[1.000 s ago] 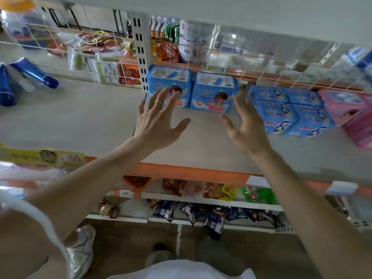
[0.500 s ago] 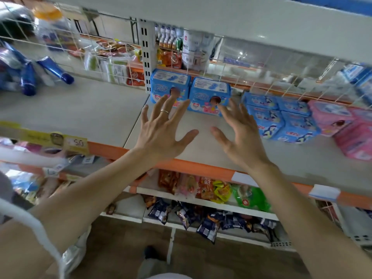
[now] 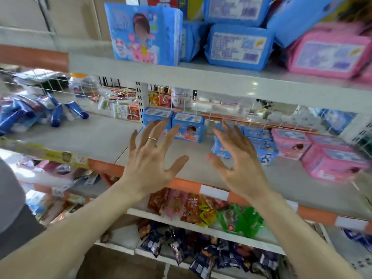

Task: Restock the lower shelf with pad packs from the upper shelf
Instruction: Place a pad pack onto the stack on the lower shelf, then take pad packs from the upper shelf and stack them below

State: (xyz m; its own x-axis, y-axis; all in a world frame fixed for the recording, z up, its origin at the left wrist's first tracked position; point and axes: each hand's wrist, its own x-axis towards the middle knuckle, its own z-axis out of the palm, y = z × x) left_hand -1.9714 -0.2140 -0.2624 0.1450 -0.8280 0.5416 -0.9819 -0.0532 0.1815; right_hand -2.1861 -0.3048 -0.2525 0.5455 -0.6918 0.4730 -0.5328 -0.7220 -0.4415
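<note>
Blue plastic pad packs (image 3: 145, 33) sit on the grey metal upper shelf (image 3: 201, 77) at twelve o'clock. Our left grip (image 3: 149, 168) and right grip (image 3: 243, 168) are spread wide, holding nothing.

A: so where does the camera sit?
B: single head-worn wide-angle, close up, facing the upper shelf (image 3: 201, 77) at the frame's top and tilted down a bit over the lower shelf (image 3: 96, 137) mid-frame.
</note>
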